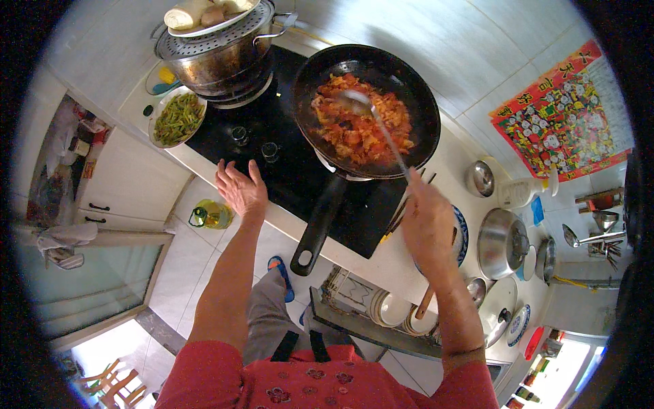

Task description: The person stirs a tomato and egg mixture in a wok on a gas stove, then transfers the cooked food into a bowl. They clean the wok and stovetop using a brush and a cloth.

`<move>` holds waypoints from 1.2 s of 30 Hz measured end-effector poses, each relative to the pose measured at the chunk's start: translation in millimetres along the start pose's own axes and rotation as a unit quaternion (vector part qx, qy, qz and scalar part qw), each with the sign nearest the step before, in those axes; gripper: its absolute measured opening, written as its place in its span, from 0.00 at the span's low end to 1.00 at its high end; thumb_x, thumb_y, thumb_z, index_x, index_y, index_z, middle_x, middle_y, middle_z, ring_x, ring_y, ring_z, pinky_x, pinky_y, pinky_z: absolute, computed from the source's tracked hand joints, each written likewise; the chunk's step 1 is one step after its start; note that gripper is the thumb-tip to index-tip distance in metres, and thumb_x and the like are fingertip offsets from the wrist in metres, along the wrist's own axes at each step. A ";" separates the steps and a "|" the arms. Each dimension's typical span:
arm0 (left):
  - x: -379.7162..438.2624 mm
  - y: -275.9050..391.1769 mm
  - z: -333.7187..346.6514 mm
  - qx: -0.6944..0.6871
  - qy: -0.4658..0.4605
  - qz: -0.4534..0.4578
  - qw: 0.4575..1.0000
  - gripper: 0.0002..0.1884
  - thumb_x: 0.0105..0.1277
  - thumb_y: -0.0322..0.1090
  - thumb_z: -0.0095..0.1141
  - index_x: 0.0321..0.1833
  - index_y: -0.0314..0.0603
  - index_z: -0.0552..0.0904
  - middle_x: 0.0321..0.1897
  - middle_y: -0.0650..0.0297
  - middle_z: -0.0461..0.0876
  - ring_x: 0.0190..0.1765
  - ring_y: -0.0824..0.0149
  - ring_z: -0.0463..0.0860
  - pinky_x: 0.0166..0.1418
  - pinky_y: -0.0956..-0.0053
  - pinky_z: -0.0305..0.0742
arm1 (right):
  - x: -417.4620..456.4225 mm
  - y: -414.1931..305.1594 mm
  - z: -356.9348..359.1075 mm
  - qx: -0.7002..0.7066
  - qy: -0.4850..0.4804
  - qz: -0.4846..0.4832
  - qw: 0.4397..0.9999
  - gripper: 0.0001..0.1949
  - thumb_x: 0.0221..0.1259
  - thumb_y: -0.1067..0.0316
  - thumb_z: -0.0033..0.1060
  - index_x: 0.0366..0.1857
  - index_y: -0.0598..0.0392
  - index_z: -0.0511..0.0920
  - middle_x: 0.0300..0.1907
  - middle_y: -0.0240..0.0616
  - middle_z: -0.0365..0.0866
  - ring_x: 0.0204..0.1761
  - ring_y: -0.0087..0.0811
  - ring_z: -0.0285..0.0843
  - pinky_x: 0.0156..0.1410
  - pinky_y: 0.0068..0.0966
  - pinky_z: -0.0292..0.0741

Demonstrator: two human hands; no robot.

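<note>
My right hand (pixel 429 225) is closed around the handle of a metal spoon or spatula (pixel 386 130), blurred, whose head is over a red and orange mix of food, apparently tomato and egg (pixel 357 128). The food lies in a black frying pan (pixel 426 110) on the black cooktop (pixel 291 189). The pan's black handle (pixel 322 225) points towards me. My left hand (pixel 242 189) rests at the cooktop's front edge near two knobs (pixel 270 152), fingers apart, holding nothing.
A steel steamer pot (pixel 219 64) with a plate of food on top stands at the back left, beside a bowl of cut green vegetables (pixel 179 120). Chopsticks (pixel 403 207), a lidded steel pot (pixel 500 245) and a glass lid (pixel 498 317) lie right. An oil bottle (pixel 212 214) stands on the floor.
</note>
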State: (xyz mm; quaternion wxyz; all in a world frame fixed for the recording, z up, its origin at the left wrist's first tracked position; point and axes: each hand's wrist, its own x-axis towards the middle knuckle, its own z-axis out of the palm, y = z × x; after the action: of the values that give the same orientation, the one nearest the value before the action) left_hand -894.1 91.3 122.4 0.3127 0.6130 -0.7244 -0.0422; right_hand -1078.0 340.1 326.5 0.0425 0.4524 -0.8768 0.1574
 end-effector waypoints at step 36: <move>-0.4 -2.2 -0.4 0.010 0.004 0.015 1.000 0.31 0.74 0.59 0.45 0.59 0.32 0.73 0.69 0.50 0.67 0.70 0.47 0.64 0.72 0.51 0.60 | -2.5 38.5 -21.5 0.159 0.102 0.145 0.971 0.10 0.69 0.70 0.55 0.46 0.62 0.84 0.24 0.55 0.79 0.25 0.50 0.78 0.32 0.39 0.72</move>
State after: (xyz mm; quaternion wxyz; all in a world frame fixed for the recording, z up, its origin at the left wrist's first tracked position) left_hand -892.0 91.3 121.6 0.3101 0.6052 -0.7327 -0.0275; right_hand -1109.0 369.7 337.2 0.0359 0.3033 -0.8879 0.3441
